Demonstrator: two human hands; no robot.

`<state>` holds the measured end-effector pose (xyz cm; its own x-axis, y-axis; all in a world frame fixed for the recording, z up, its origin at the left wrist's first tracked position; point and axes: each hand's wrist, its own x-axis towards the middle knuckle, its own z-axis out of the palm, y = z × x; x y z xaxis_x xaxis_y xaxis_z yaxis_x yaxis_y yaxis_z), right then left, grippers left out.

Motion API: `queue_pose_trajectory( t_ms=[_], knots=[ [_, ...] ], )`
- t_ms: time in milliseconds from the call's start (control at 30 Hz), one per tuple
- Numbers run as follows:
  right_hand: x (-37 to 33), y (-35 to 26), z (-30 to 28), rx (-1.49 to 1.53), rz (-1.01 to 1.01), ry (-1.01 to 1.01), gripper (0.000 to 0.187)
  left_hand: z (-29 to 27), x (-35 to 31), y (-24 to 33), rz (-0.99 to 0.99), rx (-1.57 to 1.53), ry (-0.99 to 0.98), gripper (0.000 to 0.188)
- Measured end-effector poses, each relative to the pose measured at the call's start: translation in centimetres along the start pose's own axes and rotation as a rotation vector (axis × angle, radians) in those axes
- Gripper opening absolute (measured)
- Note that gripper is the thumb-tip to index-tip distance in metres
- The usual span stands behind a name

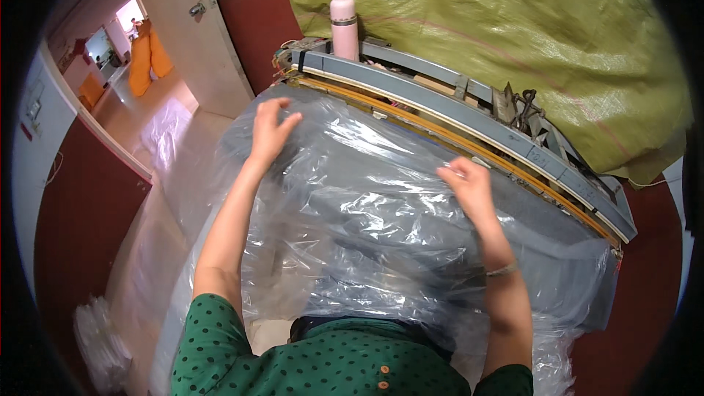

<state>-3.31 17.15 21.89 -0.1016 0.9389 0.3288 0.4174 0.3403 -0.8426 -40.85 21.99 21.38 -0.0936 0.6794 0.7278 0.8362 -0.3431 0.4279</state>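
Note:
A wide sheet of clear plastic film [359, 205] lies in wrinkles over the grey work surface and hangs down toward my lap. My left hand [271, 132] is over the film's far left part, thumb and fingers apart and nothing visible between them. On the right, my right hand [469, 185] has its fingers curled together in a pinch at the film, which runs to the fingertips. Just beyond both hands stretches a long grey metal bar [440, 114] with an orange-yellow strip [433, 123] along its near side.
A pink bottle [344, 33] stands upright behind the bar's left end. Green-yellow woven sheeting [484, 22] covers the back. To the left are an open door [187, 22], more film [169, 128] on the floor, and a bundle of clear plastic [101, 341]. Orange sacks [147, 59] stand beyond the doorway.

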Motion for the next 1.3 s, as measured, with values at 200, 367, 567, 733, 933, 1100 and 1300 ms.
queue_pose_trajectory(
  t_ms=[200,367,567,733,933,1100,1300],
  knots=[
    [-5.4,5.7,-7.4,-0.034,0.160,0.175,0.011,4.1,-2.2,3.1,0.252,0.014,-0.407,0.013],
    [-9.4,8.8,-13.5,0.001,0.219,0.320,0.010,8.2,-3.6,12.6,0.284,-0.061,-0.662,0.024],
    [-13.8,11.8,-20.9,-0.092,0.206,0.503,0.010,10.0,-5.5,20.2,0.099,-0.612,-0.885,0.011],
    [-19.8,14.4,-31.3,-0.464,0.328,0.655,0.016,5.2,-6.6,19.8,0.076,-0.707,-1.607,0.015],
    [-34.5,21.3,-47.7,-0.744,0.465,0.827,0.030,-2.6,-1.3,6.3,-0.052,0.014,-1.602,0.009],
    [-35.5,22.9,-48.5,-0.917,0.651,0.824,0.036,-11.1,7.6,-1.8,-0.085,0.352,-0.851,0.015],
    [-34.2,19.4,-45.8,-1.107,0.824,0.883,0.031,-3.0,1.3,8.0,0.386,0.024,-0.395,0.033]
  ],
)
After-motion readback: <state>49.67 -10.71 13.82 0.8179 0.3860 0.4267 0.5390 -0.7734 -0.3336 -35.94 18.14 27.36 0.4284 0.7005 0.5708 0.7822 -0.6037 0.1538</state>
